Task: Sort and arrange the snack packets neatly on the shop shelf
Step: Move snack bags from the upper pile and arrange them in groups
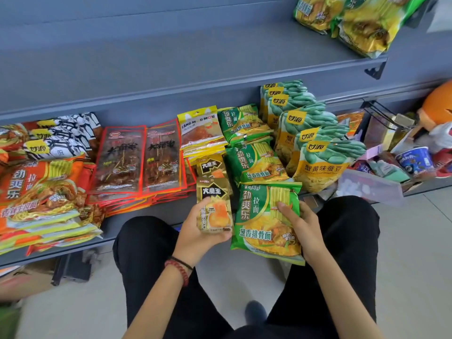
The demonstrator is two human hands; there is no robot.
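My left hand (195, 231) grips a small gold packet (215, 206) by its lower half, held upright just off the front edge of the grey bottom shelf (146, 209). My right hand (303, 226) holds a green noodle packet (264, 221) by its right side, thumb on its face. Behind it on the shelf lie two more green noodle packets (254, 162). Another gold packet (211, 166) lies behind the held one. Yellow packets (200, 133) are stacked further back. Green-and-yellow bean bags (315, 152) stand in a row at the right.
Red-edged clear skewer packets (137, 157) are stacked left of centre, with orange noodle packets (36, 192) and white-and-black bags (63, 138) at far left. An upper shelf (349, 23) carries yellow-green bags. At right a wire rack (389, 126) and a cup noodle tub (413, 160) crowd the floor. My knees flank the hands.
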